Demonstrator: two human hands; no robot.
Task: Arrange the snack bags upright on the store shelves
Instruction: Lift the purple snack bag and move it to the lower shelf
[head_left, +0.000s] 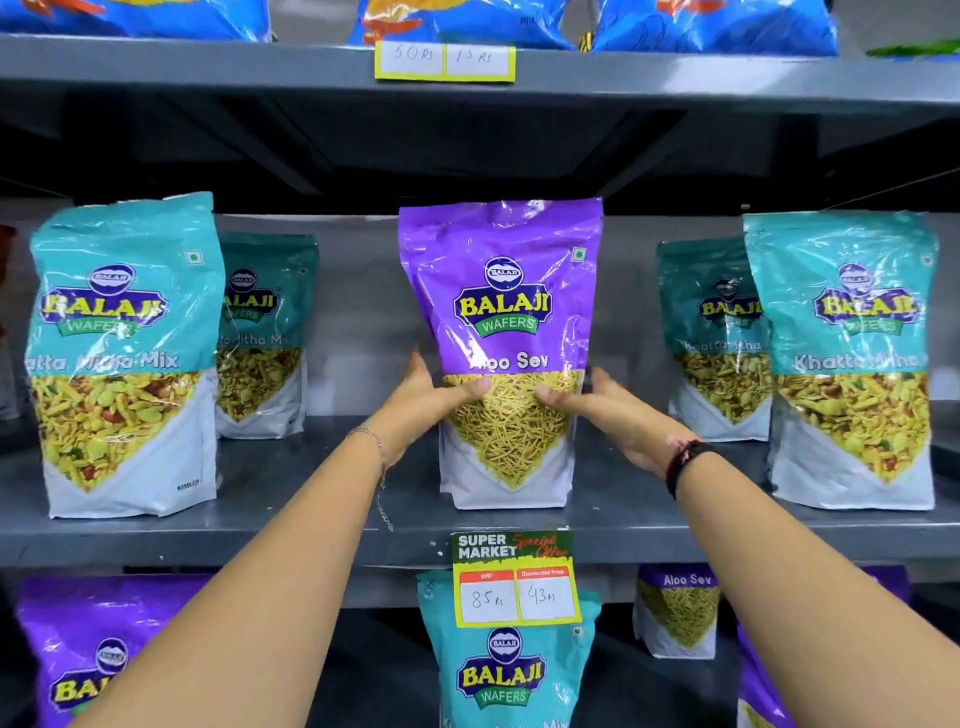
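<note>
My left hand (423, 397) and right hand (605, 410) clasp the purple bag (501, 291) above the price tag (514, 579); I should settle its base flat on the shelf (311, 540) before letting go.

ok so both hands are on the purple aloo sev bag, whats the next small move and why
Probably let go with both hands, left hand and right hand: the purple Aloo Sev bag already stands upright, base on the grey metal shelf.
</note>
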